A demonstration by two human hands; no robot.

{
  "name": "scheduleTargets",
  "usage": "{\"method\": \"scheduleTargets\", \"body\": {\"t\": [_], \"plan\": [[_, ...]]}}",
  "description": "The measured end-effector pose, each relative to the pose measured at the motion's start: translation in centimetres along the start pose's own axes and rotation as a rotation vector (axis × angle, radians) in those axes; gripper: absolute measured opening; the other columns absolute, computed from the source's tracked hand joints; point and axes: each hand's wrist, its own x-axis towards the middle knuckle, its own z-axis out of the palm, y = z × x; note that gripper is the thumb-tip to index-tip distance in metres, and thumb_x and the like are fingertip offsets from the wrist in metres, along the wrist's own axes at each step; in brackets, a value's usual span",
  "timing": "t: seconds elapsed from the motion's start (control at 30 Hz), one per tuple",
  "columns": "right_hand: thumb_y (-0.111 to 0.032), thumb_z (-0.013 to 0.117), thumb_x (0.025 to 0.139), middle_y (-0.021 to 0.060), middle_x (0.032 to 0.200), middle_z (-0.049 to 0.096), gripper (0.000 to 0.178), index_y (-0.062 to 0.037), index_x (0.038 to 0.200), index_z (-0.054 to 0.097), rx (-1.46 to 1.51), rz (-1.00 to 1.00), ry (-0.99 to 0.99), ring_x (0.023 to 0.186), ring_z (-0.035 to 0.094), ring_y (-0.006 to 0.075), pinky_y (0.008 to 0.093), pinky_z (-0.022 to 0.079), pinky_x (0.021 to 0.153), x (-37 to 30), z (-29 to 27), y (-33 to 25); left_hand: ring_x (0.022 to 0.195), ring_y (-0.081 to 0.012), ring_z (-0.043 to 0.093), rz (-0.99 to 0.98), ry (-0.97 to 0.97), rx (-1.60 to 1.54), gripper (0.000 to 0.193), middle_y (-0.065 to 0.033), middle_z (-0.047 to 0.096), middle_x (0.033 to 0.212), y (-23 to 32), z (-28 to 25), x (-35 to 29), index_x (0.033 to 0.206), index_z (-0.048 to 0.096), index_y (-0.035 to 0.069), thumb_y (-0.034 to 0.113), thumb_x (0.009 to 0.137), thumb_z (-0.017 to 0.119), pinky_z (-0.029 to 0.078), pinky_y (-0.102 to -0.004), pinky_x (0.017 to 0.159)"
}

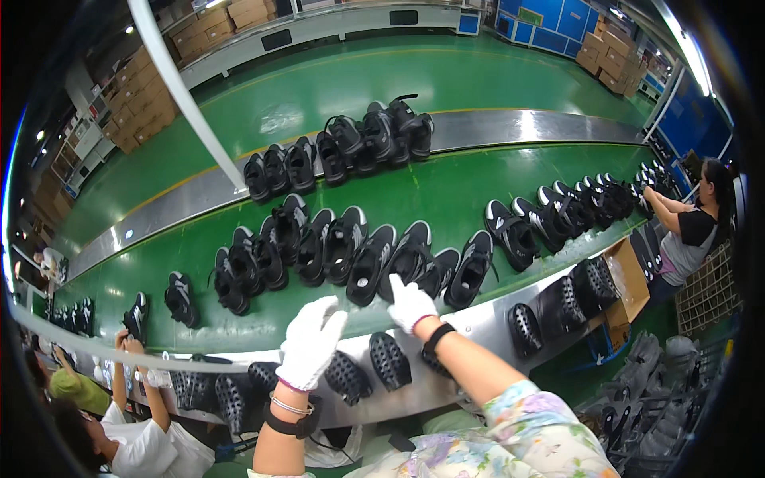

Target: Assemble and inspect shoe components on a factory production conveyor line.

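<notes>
My left hand [311,341], in a white glove, is raised over the near edge of the green belt [263,328]. Its thumb and fingers are apart, with nothing between them. To its right, my white-gloved right hand [412,305] reaches to the heel end of a black sneaker [408,259]. The index finger is stretched out and seems to touch that shoe; I see nothing gripped in this hand. Another sneaker [372,265] stands just left of it, and further sneakers [470,269] are on its right, all with toes pointing away from me.
Black studded, shoe-shaped pieces [390,361] lie along the near metal ledge [470,344]. More sneakers [374,137] cluster at the belt's far side. A co-worker [692,219] handles shoes at right; another [151,438] holds one at left. A cardboard box [629,279] sits at right.
</notes>
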Motion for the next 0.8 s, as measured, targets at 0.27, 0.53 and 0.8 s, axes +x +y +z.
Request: {"method": "scheduleTargets", "body": {"t": [0.27,0.53,0.8], "plan": [[-0.015,0.048,0.092,0.0278,0.104,0.061,0.052,-0.0039,0.142,0.04,-0.06,-0.183,-0.058,0.085,0.068,0.0415,0.0506,0.055,0.073,3.9,-0.7,0.4,0.096,-0.031,0.069,-0.181,0.058,0.191,0.033,-0.0167,0.069,0.107,-2.8,2.7,5.6,0.114,0.067,0.003,0.024,0.089,0.068,0.054,-0.0385,0.086],[-0.025,0.058,0.091,0.015,0.085,0.064,0.017,-0.0095,0.098,0.061,0.066,-0.461,0.261,0.077,0.066,0.0338,0.0455,0.054,0.068,0.9,-10.7,9.2,0.096,-0.0357,0.066,-0.194,-0.1,0.334,0.026,-0.0162,0.069,0.102,-8.3,2.3,8.5,0.106,0.069,0.006,0.024,0.088,0.064,0.052,-0.0425,0.086],[-0.031,0.061,0.09,0.0217,0.11,0.064,0.044,-0.0052,0.126,0.056,0.015,-0.063,-0.008,0.094,0.064,0.042,0.0495,0.053,0.083,-1.8,-8.5,13.4,0.09,-0.0331,0.067,0.057,-0.428,0.261,0.026,-0.0134,0.07,0.095,-7.7,6.5,10.8,0.095,0.072,0.006,0.031,0.086,0.067,0.053,-0.0409,0.084]]}}
